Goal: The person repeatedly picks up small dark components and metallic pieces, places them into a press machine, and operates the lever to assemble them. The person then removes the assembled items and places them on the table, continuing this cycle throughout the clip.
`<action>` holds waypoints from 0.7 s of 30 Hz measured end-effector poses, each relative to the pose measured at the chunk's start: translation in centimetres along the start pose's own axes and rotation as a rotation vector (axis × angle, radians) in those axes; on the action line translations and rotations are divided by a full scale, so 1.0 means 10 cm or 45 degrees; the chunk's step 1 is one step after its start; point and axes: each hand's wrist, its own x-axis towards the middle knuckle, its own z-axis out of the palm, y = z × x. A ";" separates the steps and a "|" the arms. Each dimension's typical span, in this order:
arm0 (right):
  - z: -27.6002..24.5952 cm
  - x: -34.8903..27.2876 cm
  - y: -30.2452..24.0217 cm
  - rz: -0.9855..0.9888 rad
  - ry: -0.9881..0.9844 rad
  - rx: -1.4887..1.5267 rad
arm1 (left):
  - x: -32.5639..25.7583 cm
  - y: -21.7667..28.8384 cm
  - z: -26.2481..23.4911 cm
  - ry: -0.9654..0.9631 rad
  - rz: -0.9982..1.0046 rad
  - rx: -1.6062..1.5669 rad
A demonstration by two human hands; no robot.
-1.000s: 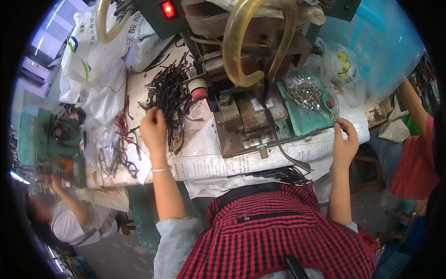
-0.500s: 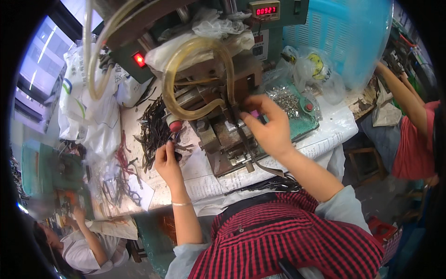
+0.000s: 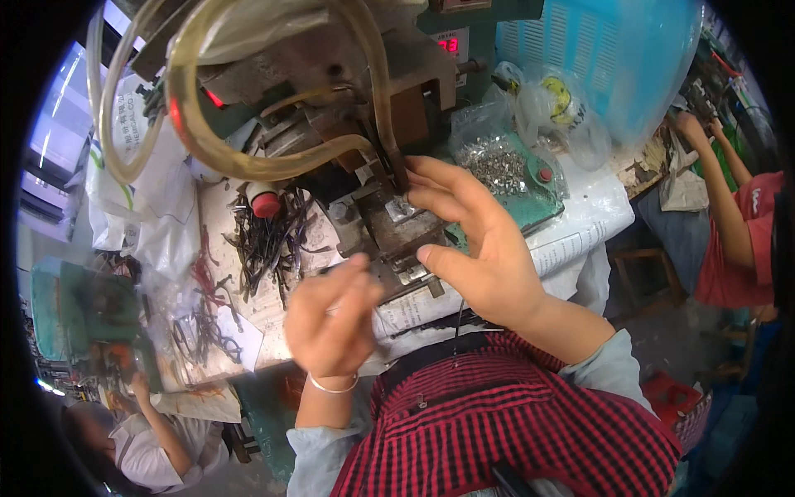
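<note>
My right hand (image 3: 489, 248) is at the bench press (image 3: 397, 224), thumb apart from the stretched fingers. Its fingertips reach the dark upright tool part (image 3: 396, 170) above the metal block; nothing shows in its grasp. My left hand (image 3: 331, 319), blurred by motion, hovers in front of the press near the bench's front edge, its fingers bent. Whether it holds anything is not visible. Left of the press lies a heap of dark strips (image 3: 269, 244), beside a red push button (image 3: 266, 205). Small shiny metal pieces (image 3: 493, 166) fill a tray to the right.
Thick yellowish hoses (image 3: 248, 166) loop in front of the press. A blue plastic basket (image 3: 571, 74) and clear bags (image 3: 580, 124) stand at the back right. White sacks (image 3: 132, 199) are at left. One person works at each side.
My left hand has moved right and nearer from beside the strip heap. The dark strip that ran across the press has gone from there. My right hand's thumb has come away from its fingers.
</note>
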 end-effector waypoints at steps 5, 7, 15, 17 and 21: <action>-0.65 0.21 0.33 -0.080 0.246 -0.699 | 0.12 0.05 0.36 -0.181 0.287 0.087; -1.01 0.14 0.58 0.096 0.370 -0.594 | 0.10 -0.02 0.44 -0.137 0.313 0.052; -0.33 0.18 0.31 -0.291 -0.031 -0.651 | 0.31 -0.09 0.19 0.534 -0.275 -0.697; -0.25 0.20 0.28 -0.010 -0.055 -0.201 | 0.56 -0.23 -0.04 0.446 -0.606 -0.439; -0.25 0.28 0.06 0.352 -0.229 0.168 | 0.43 -0.28 -0.09 0.403 -0.535 -0.679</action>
